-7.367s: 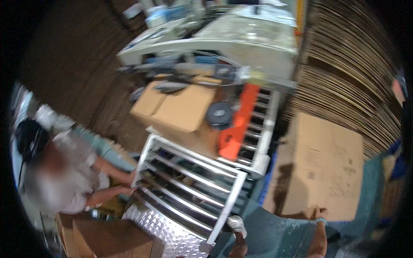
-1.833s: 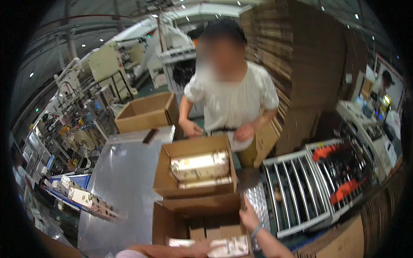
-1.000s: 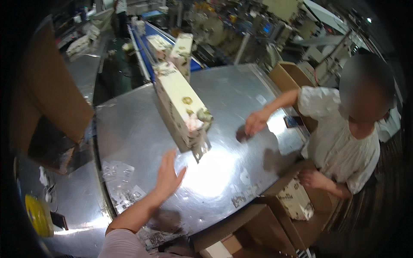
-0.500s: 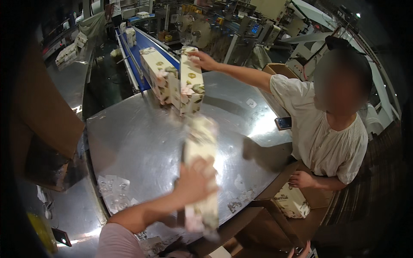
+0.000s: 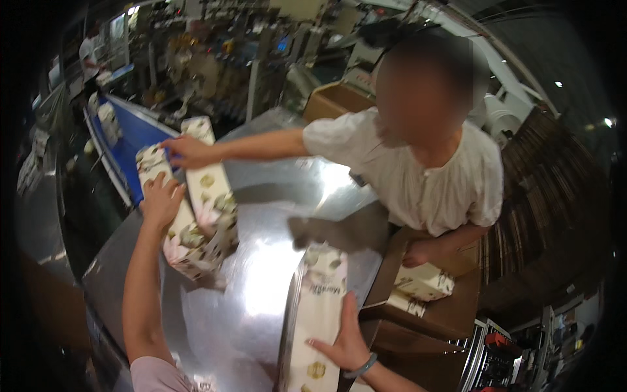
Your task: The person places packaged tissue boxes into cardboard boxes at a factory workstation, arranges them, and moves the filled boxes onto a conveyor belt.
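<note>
My left hand [image 5: 162,201] lies over the top of a long cream floral pack [image 5: 184,238], fingers around its upper part, at the end of the blue conveyor. Close beside it leans a second long floral pack [image 5: 208,179]. A co-worker's hand [image 5: 186,151] reaches in there, its fingertips near the top of my pack. At the front, my right hand [image 5: 345,340] grips another long floral pack [image 5: 320,304], the thumb across its face and the other fingers mostly hidden at its side.
All this is over a shiny metal table [image 5: 261,215]. The co-worker stands across at the right, by an open carton [image 5: 450,313] with floral packs inside. More packs ride the blue conveyor belt [image 5: 134,124] at the far left. Another carton [image 5: 336,101] stands behind.
The view has swung to the right. My left hand has left the pack at the table's middle and reached a pack by the conveyor. My right hand has come in holding a pack.
</note>
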Tool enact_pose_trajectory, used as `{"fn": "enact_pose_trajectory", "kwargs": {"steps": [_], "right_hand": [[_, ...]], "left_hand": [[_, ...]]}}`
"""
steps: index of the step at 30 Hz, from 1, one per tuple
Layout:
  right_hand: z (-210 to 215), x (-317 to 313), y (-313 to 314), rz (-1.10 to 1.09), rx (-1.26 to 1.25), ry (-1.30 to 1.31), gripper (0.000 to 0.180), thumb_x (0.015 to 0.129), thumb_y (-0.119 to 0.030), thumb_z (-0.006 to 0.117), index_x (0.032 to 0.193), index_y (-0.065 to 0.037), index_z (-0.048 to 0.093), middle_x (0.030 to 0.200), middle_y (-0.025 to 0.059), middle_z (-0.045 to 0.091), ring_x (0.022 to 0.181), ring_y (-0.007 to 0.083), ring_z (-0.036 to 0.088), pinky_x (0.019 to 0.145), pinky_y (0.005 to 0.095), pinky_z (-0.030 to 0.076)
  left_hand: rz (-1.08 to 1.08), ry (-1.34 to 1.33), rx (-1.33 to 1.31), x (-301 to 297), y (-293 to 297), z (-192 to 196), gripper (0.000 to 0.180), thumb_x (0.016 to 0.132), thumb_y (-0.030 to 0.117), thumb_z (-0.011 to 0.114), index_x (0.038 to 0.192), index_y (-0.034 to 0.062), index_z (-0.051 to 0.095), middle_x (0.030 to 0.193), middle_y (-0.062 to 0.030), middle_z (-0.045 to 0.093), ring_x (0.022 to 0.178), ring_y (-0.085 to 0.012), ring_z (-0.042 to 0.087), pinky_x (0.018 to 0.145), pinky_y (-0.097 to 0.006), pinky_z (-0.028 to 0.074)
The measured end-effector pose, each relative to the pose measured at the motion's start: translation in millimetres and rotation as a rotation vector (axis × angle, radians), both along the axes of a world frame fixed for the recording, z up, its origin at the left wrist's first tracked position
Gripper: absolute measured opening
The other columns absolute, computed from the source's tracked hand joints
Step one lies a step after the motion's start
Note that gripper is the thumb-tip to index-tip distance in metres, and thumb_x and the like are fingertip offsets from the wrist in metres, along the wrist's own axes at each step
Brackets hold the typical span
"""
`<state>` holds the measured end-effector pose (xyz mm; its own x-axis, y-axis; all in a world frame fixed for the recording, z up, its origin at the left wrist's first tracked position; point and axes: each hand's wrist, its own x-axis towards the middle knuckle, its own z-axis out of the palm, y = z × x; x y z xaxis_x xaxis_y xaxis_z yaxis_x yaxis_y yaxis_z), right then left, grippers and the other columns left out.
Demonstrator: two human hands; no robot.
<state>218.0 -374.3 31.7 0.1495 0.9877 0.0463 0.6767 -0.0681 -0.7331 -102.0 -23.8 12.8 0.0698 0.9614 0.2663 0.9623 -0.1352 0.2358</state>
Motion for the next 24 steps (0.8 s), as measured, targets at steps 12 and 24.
{"fn": "enact_pose_trajectory", "kwargs": {"steps": [12,24], "right_hand": [[-29,-9,-3,-0.002,-0.557,1.102,0.071,0.079,-0.018,0.069,0.134,0.004,0.029,0.125,0.0150,0.049,0.110,0.0222,0.051,0.090,0.0337,0.044],[109,47,-172,0.368,0.041,0.508,0.053,0.078,-0.017,0.070,0.123,0.000,0.048,0.118,0.0144,0.053,0.109,0.0239,0.048,0.095,0.0366,0.036]], "left_hand": [[-0.287,-1.120,-0.528,69,-287,-31,0.075,0.081,0.025,0.066,0.139,0.0013,0.025,0.136,-0.0198,0.036,0.125,-0.0283,0.038,0.102,-0.038,0.031],[-1.056,-1.081,-0.838,123,-363,156,0.080,0.071,0.022,0.074,0.134,-0.0013,0.030,0.132,-0.0176,0.042,0.117,-0.0270,0.043,0.098,-0.036,0.034]]}}
